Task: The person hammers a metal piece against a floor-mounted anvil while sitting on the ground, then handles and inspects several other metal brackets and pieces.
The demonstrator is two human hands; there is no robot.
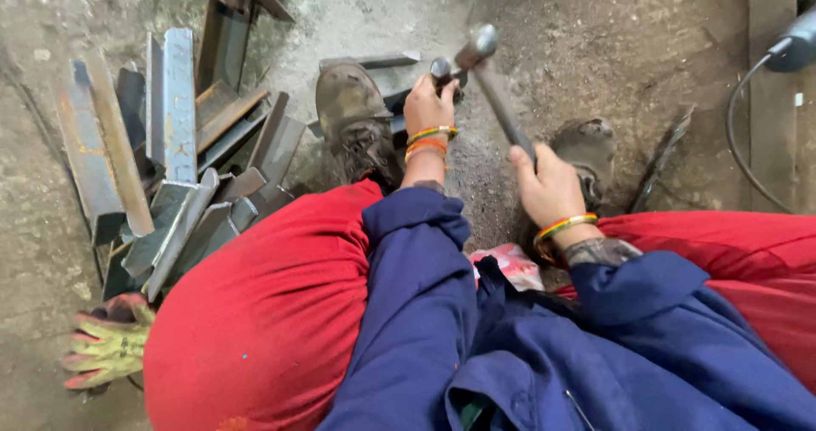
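A rough, dusty concrete floor [595,23] fills the view, seen from above a person squatting in red trousers and blue sleeves. The right hand [544,189] is clenched around the handle of a hammer [493,82], whose metal head is raised just right of the left hand. The left hand [427,104] grasps a short dark punch-like tool [444,70], held against an angle-iron piece [374,61] lying on the floor beyond the left boot [353,116]. Left of that boot lies a heap of cut angle-iron offcuts [178,159]; a yellow-and-red work glove [106,346] lies nearer the camera than the heap. Far right of the hammer, a power tool with black cable [795,44] rests on the floor
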